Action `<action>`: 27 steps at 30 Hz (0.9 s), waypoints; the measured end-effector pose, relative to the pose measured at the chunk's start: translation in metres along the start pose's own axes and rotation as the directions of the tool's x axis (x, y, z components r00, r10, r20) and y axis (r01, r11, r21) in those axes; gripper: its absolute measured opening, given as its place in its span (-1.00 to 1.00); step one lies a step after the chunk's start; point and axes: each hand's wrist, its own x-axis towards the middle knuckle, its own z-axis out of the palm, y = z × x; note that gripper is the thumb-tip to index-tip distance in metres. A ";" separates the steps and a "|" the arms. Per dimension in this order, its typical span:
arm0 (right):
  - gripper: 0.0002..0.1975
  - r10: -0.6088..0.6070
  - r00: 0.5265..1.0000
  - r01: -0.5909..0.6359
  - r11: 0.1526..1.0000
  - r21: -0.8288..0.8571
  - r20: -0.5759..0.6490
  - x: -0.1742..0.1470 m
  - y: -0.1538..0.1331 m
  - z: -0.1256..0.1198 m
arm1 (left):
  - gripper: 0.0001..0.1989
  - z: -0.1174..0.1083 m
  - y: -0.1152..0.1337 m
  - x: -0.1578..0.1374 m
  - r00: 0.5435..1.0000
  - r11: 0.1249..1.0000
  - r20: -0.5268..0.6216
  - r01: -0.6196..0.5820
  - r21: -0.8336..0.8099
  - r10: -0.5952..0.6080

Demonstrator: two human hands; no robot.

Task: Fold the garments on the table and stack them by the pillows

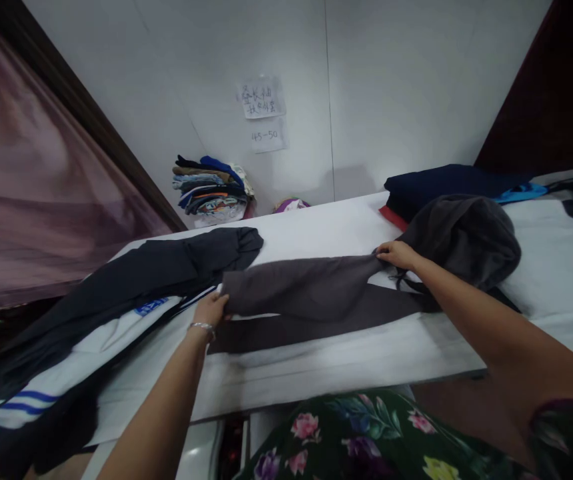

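Note:
A pair of dark grey-brown trousers [306, 283] lies lengthwise along the table, its two legs stretched to the left, one above the other. At the hem of the upper leg, my left hand [211, 312], with a bracelet on the wrist, is closed on the cloth. My right hand [397, 255] pinches the far edge of the same leg near its right end. Just beyond that hand sits a bunched dark grey garment [471, 240]; whether it joins the trousers I cannot tell.
Black clothing [131, 287] and a white garment with blue stripes [111, 333] spread over the table's left. A stack of folded clothes [213, 190] stands by the wall, under paper notes [261, 98]. Folded navy cloth [441, 183] lies at the back right of the white table [326, 227].

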 end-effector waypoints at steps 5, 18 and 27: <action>-0.82 0.008 0.999 -0.012 0.997 -0.082 -0.043 0.002 -0.002 0.011 | -0.84 0.006 -0.019 0.005 0.993 0.916 0.096 0.019 0.402 -0.063; -0.73 -0.054 0.988 0.027 0.983 -0.183 -0.142 -0.006 -0.022 0.028 | -0.77 -0.003 -0.027 0.000 0.994 0.633 0.096 -0.112 0.766 0.058; -0.53 -0.480 0.864 0.468 0.877 -0.113 -0.152 -0.046 -0.120 0.055 | -0.63 0.027 -0.016 -0.026 0.782 0.434 0.249 -0.545 0.717 0.572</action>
